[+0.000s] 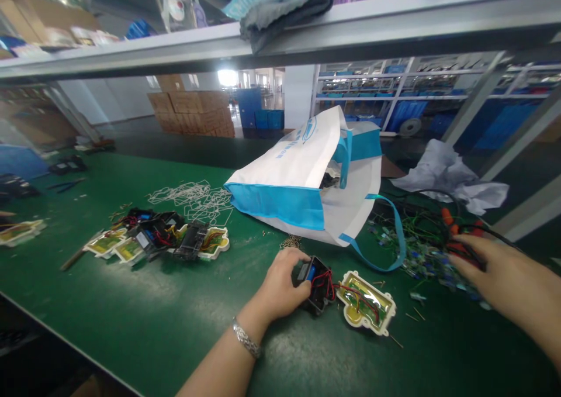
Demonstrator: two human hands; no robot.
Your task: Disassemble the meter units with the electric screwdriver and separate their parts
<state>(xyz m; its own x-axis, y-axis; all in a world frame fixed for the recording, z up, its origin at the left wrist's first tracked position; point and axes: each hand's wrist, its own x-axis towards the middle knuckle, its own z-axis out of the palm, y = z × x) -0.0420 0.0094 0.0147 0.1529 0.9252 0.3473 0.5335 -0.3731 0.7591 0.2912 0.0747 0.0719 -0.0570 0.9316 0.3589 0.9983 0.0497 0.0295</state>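
Observation:
My left hand (283, 286) grips an open black plastic housing (319, 309), thumb and fingers on its near side and rim. A blue part and red wires show inside the housing. These wires lead to a white-rimmed circuit board tray (367, 302) filled with glossy clear-yellow material, lying on the bench just right of it. At the right, my right hand (504, 277) is closed around a tool with red and black handles (465, 252); its working end is hidden. An orange-handled tool (449, 220) lies close beyond those fingers.
A white and blue bag (284, 163) lies behind my left hand, near small screws (291, 242). More opened housings (160, 236) and white wire pieces (197, 201) are at left. Small clipped parts (416, 251) and crumpled paper (447, 172) lie right. A shelf (175, 49) crosses overhead.

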